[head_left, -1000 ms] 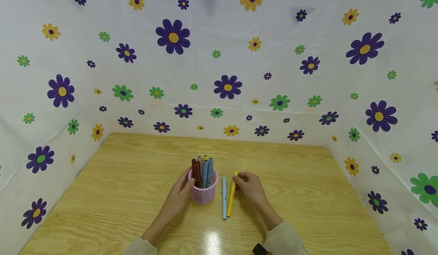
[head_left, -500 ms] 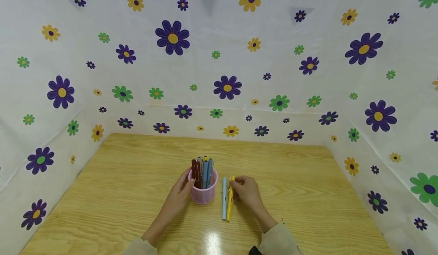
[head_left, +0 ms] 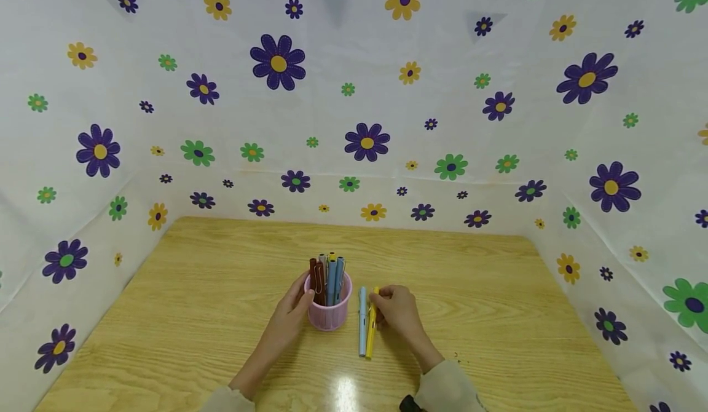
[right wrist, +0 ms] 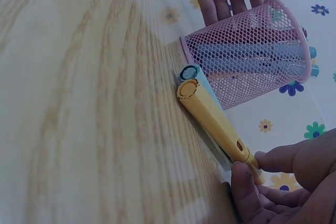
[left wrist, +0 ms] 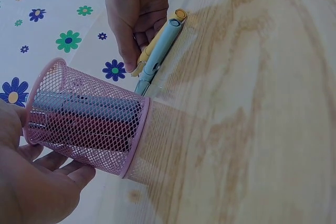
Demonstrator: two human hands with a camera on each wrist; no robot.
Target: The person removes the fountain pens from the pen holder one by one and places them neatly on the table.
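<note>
My left hand [head_left: 289, 313] holds the side of a pink mesh pen cup [head_left: 328, 320], thumb near its rim. Brown pens [head_left: 319, 280], blue pens [head_left: 332, 277] and others in grey and yellow stand upright in it. To the right of the cup, a light blue pen [head_left: 362, 332] lies on the table. Alongside it is a yellow pen [head_left: 370, 338], which my right hand [head_left: 401, 309] pinches by its far end between thumb and finger. In the right wrist view the yellow pen [right wrist: 212, 124] lies close against the light blue pen [right wrist: 206, 85].
The wood-grain table [head_left: 232, 264] is closed in at the back and both sides by white flower-print cloth [head_left: 354, 104]. A small black object [head_left: 408, 403] shows by the right sleeve [head_left: 449, 388] at the bottom edge.
My right hand has brought the yellow pen left and slightly nearer, so it now lies almost parallel beside the light blue pen. The left hand and cup have stayed put.
</note>
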